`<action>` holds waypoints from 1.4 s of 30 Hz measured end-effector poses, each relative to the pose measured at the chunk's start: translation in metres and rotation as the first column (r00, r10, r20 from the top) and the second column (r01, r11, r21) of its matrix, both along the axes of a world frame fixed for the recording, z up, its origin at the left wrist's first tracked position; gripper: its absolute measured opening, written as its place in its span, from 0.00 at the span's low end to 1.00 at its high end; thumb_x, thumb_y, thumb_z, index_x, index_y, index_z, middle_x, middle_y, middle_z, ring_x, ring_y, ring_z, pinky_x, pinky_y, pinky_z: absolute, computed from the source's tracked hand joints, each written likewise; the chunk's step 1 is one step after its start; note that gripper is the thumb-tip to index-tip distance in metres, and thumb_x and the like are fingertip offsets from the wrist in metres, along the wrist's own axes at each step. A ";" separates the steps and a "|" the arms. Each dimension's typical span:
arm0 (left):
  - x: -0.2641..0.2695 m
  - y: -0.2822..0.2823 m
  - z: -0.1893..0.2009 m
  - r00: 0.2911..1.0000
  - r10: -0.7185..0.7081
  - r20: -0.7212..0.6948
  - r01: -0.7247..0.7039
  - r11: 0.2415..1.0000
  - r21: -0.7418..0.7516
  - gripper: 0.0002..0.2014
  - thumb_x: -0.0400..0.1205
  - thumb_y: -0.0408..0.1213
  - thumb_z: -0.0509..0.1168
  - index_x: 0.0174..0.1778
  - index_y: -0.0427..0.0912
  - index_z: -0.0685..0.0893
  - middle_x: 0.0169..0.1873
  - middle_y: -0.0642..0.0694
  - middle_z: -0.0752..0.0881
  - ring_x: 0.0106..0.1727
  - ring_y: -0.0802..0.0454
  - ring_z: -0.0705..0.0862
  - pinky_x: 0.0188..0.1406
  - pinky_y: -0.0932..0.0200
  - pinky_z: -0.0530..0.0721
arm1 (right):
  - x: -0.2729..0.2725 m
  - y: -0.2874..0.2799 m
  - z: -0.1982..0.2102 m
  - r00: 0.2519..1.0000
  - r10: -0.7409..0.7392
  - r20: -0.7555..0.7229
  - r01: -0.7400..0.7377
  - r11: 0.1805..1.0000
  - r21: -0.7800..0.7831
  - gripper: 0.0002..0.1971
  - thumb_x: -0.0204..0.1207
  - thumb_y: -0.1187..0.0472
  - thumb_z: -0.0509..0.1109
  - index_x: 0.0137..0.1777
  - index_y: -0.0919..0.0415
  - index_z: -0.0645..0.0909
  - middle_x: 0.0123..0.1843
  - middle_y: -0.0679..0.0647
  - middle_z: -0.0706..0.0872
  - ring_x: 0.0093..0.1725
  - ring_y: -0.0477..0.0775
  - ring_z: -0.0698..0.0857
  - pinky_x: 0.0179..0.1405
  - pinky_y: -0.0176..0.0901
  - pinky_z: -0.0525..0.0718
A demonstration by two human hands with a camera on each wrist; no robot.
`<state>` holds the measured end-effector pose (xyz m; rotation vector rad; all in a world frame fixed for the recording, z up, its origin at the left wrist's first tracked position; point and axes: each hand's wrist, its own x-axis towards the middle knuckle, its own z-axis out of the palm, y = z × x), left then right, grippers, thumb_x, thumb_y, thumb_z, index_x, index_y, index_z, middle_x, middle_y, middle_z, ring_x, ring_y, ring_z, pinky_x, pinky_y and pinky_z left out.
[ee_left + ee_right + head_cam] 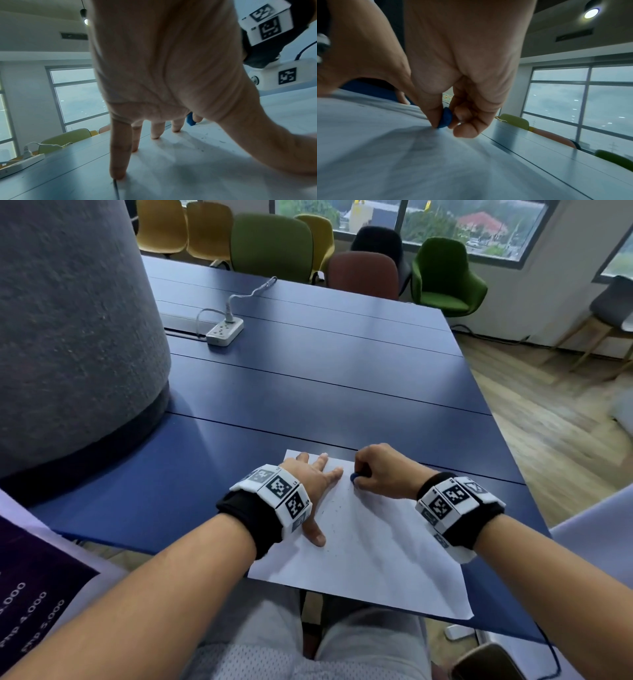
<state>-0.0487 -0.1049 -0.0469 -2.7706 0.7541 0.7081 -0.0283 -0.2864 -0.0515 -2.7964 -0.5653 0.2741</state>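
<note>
Pinches a blue eraser (354, 478) in the right hand (383, 470), tip down on the paper (376, 549) at the near edge of the tabletop (308, 378). Pins the paper with the left hand (310, 486), laid flat and spread. Could wrinkle or tear it by rubbing too hard.

Blue planked table (308, 378) bearing a paper sheet (376, 549) overhanging its near edge, white power strip (224, 332) lying well beyond, cable (255, 289) trailing back

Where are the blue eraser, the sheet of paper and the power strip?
blue eraser (445, 119), right wrist view, its exposed rounded side.
sheet of paper (376, 553), head view, bare middle.
power strip (221, 332), head view, top face.
</note>
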 end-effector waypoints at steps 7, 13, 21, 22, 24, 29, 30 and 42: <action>0.000 -0.002 -0.001 1.000 0.001 0.013 -0.002 1.000 0.017 0.67 0.60 0.65 0.80 0.87 0.55 0.42 0.87 0.44 0.43 0.85 0.34 0.50 0.80 0.41 0.64 | 0.001 -0.003 0.002 1.000 -0.003 -0.020 0.003 1.000 -0.008 0.07 0.73 0.58 0.73 0.37 0.59 0.80 0.38 0.52 0.84 0.37 0.54 0.81 0.38 0.47 0.82; -0.001 -0.001 -0.001 1.000 0.007 0.015 -0.007 1.000 0.013 0.67 0.61 0.65 0.80 0.87 0.55 0.42 0.87 0.43 0.42 0.85 0.34 0.48 0.79 0.42 0.61 | -0.016 0.006 -0.002 0.989 0.119 -0.088 -0.121 0.993 -0.016 0.08 0.73 0.58 0.74 0.36 0.56 0.79 0.36 0.49 0.83 0.32 0.48 0.79 0.34 0.40 0.78; -0.002 -0.002 -0.001 1.000 0.002 0.022 -0.003 1.000 0.027 0.67 0.61 0.65 0.79 0.87 0.53 0.42 0.86 0.43 0.42 0.85 0.35 0.49 0.79 0.42 0.62 | -0.012 0.001 -0.003 0.993 0.087 -0.080 -0.088 0.996 -0.008 0.07 0.73 0.58 0.74 0.36 0.55 0.79 0.37 0.48 0.83 0.36 0.50 0.81 0.36 0.41 0.80; -0.001 -0.002 -0.001 1.000 0.001 0.022 -0.002 1.000 0.030 0.66 0.62 0.65 0.79 0.87 0.53 0.42 0.86 0.43 0.42 0.85 0.35 0.49 0.79 0.42 0.62 | -0.013 0.002 -0.002 0.989 0.105 -0.101 -0.108 0.994 -0.016 0.08 0.73 0.58 0.74 0.36 0.55 0.79 0.37 0.48 0.83 0.35 0.48 0.80 0.36 0.40 0.79; -0.002 -0.002 0.000 1.000 -0.001 0.022 0.001 1.000 0.028 0.66 0.62 0.65 0.79 0.87 0.54 0.41 0.86 0.43 0.42 0.85 0.35 0.49 0.79 0.43 0.62 | -0.006 -0.002 0.001 0.996 0.054 -0.074 -0.057 0.998 -0.027 0.07 0.73 0.57 0.74 0.38 0.58 0.81 0.38 0.49 0.84 0.36 0.50 0.81 0.37 0.42 0.81; -0.001 -0.002 -0.002 1.000 0.001 0.021 -0.001 1.000 0.023 0.67 0.61 0.65 0.79 0.87 0.54 0.41 0.86 0.43 0.42 0.85 0.34 0.49 0.79 0.42 0.62 | -0.011 -0.006 -0.004 0.997 0.045 -0.061 -0.045 0.999 0.008 0.07 0.73 0.58 0.74 0.36 0.57 0.79 0.36 0.49 0.83 0.35 0.50 0.80 0.36 0.44 0.81; -0.001 -0.002 -0.002 1.000 0.002 0.021 -0.003 1.000 0.025 0.67 0.61 0.65 0.80 0.87 0.54 0.41 0.86 0.43 0.42 0.85 0.34 0.49 0.79 0.42 0.62 | -0.016 -0.004 -0.005 0.991 0.086 -0.100 -0.086 0.996 0.011 0.08 0.73 0.57 0.74 0.35 0.55 0.78 0.34 0.46 0.82 0.32 0.46 0.79 0.34 0.40 0.79; -0.002 -0.001 0.000 1.000 0.013 0.023 -0.013 1.000 0.025 0.67 0.62 0.65 0.79 0.87 0.54 0.40 0.87 0.44 0.42 0.85 0.35 0.48 0.80 0.41 0.61 | -0.029 0.004 -0.006 0.972 0.156 -0.176 -0.142 0.986 0.086 0.10 0.70 0.59 0.76 0.33 0.51 0.78 0.32 0.43 0.81 0.30 0.42 0.77 0.30 0.29 0.74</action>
